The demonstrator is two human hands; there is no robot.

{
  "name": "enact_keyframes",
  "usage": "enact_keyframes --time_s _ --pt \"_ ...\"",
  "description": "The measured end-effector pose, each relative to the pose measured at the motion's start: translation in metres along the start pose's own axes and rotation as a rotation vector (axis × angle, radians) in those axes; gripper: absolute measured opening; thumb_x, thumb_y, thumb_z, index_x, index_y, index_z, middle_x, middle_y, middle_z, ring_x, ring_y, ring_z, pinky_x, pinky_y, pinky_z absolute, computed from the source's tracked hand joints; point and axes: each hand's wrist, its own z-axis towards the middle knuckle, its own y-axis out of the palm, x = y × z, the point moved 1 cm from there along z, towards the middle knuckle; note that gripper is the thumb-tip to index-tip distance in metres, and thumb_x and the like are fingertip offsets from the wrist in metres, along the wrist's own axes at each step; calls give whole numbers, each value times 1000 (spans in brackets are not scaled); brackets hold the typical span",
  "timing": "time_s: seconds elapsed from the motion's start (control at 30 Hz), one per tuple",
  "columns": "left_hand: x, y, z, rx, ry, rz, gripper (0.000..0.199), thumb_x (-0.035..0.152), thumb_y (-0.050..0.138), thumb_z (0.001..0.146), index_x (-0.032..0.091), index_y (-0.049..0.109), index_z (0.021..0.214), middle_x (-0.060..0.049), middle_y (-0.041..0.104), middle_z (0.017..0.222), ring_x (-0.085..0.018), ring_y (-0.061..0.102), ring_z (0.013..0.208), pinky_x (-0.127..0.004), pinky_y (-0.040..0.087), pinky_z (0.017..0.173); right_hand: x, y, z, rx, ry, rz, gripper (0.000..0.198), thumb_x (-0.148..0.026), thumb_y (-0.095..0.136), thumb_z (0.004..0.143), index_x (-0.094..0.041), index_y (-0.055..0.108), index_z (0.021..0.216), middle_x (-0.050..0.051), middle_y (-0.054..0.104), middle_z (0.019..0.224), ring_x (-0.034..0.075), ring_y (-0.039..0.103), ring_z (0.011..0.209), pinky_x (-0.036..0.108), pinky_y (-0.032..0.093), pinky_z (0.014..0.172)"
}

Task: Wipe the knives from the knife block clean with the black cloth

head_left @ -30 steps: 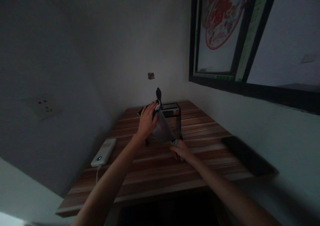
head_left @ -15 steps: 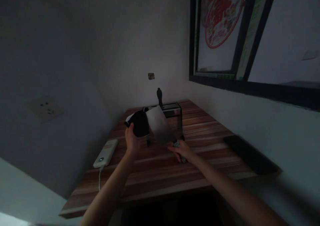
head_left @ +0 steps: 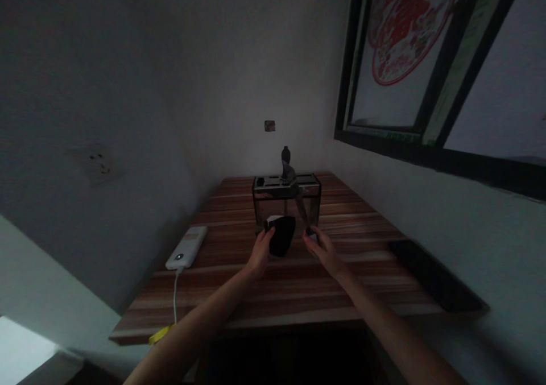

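Observation:
My left hand is closed on the edge of a dark, flat piece with a whitish border, possibly cloth; its exact kind is unclear in the dim light. In my right hand is the handle of a cleaver, its blade now seen nearly edge-on and pointing up and away from me. Behind both hands stands a knife rack with a slotted metal top and dark frame. A black handle sticks up from this rack. The cleaver overlaps the rack's front in view; whether they touch I cannot tell.
A white power bank with a white cable lies on the left of the wood-grain table. Something yellow is at the near left edge. A black slab-like object lies at the right, beside the wall.
The cleaver has turned from showing its broad face to nearly edge-on. My left hand has brought the dark piece lower and to the right, away from the blade. The view has shifted slightly.

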Motion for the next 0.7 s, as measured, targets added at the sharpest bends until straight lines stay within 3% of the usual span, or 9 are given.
enact_keyframes --time_s 0.13,0.3,0.7 --pt "-4 -1 0 -67 -35 5 29 34 66 70 15 65 93 -7 69 97 -20 63 93 -31 46 86 0 -2 1 5 -78 -111 27 -44 49 82 -18 53 89 2 57 75 13 54 67 22 42 62" --pt "-7 0 0 -137 -32 -8 35 37 69 67 14 66 94 -9 69 100 -23 62 96 -33 44 89 8 -1 1 157 -188 -352 34 -45 58 76 -17 56 96 6 64 84 19 59 77 27 44 70" --pt "-1 4 -11 -232 -75 -90 37 36 70 66 15 66 96 -8 68 101 -24 62 97 -34 44 90 19 1 1 170 -128 -651 33 -50 55 76 -19 61 86 5 67 70 18 61 62 23 39 56"
